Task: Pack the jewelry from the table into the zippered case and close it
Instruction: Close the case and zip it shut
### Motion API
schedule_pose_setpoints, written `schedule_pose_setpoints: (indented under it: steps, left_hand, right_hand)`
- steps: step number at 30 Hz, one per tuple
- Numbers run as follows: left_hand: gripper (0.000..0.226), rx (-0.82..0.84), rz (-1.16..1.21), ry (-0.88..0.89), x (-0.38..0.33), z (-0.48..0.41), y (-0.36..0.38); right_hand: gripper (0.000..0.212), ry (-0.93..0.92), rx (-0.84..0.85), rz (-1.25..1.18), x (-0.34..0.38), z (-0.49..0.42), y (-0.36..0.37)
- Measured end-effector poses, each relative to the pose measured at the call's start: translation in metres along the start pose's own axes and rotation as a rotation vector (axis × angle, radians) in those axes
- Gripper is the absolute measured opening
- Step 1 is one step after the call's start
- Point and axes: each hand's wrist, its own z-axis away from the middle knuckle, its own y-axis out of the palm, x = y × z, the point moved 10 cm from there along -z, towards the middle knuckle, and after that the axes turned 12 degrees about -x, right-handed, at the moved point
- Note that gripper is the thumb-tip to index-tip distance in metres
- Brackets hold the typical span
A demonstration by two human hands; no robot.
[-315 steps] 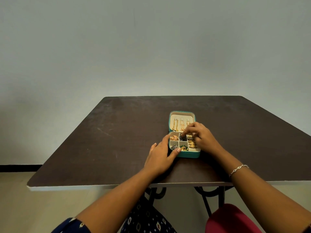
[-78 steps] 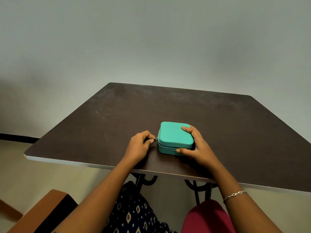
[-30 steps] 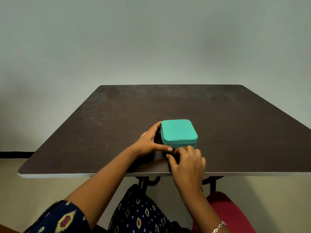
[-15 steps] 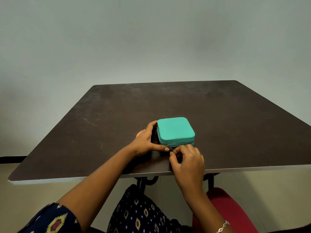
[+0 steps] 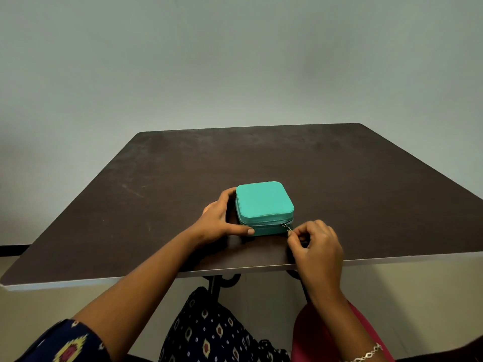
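A teal zippered case (image 5: 264,202) lies with its lid down on the dark brown table (image 5: 366,192), near the front edge. My left hand (image 5: 222,220) grips the case's left side, thumb along the front wall. My right hand (image 5: 316,244) pinches the small metal zipper pull (image 5: 286,227) at the case's front right corner. No jewelry shows on the table; the case's contents are hidden.
The table's white front edge (image 5: 392,258) runs just under my right hand. Black metal table legs (image 5: 217,283) stand below it. A red seat (image 5: 339,333) and patterned dark clothing (image 5: 209,333) lie beneath. A plain wall stands behind.
My right hand has drawn the zipper pull rightward along the case's front, from near the left corner to the right corner. My left hand keeps its hold on the left side.
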Motion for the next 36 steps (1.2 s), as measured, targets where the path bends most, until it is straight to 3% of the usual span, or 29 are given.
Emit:
schedule_pose_setpoints:
  steps: [21, 36]
  left_hand:
    - [0.103, 0.000, 0.054, 0.017, 0.000, 0.000, 0.001]
    - [0.102, 0.018, -0.036, 0.016, 0.005, 0.000, 0.001]
  right_hand:
    - [0.017, 0.054, 0.051, 0.107, -0.018, -0.033, 0.000]
    - [0.014, -0.022, 0.303, 0.132, -0.020, -0.085, 0.054]
